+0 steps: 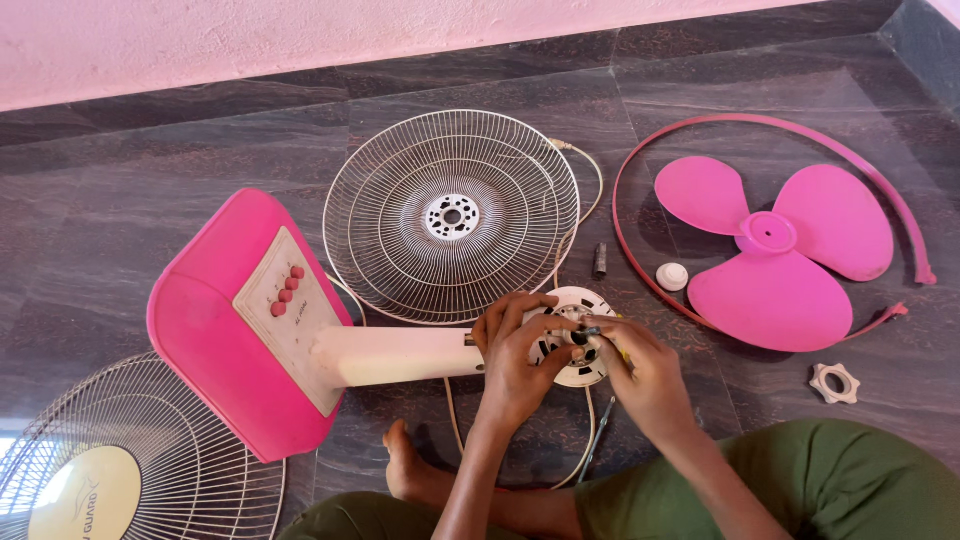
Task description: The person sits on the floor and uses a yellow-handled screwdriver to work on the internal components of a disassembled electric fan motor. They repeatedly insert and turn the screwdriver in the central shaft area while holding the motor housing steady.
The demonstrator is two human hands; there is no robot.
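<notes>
White plastic forms the round motor housing [578, 338], which lies on the dark floor [120, 180] at the end of the cream stand tube [395, 355]. Both hands work directly on its face. The left hand [515, 350] is wrapped over the housing's left side where the tube joins, fingers curled and gripping it. The right hand [645, 375] is pinched closed around a thin tool with a yellow handle [598, 337]; its tip meets the centre of the housing. The tool cannot be identified more closely.

The tube's long axis runs left to right, from the pink base [215, 330] to the housing. The housing lies between the 2 hands, touching both; neither is clearly nearer.

Count of parts:
- 2 wire guards: 1 rear guard [452, 216] just above the hands, 1 front guard with a cream centre disc [110, 465] at lower left.
- 1 pink 3-blade fan blade [775, 250], inside 1 pink rim band [800, 130].
- 1 white round cap [672, 276].
- 1 small dark cylinder [600, 259].
- 1 white lobed nut [834, 383], well apart at right.
- 4 red buttons [287, 290] on the base panel.
</notes>
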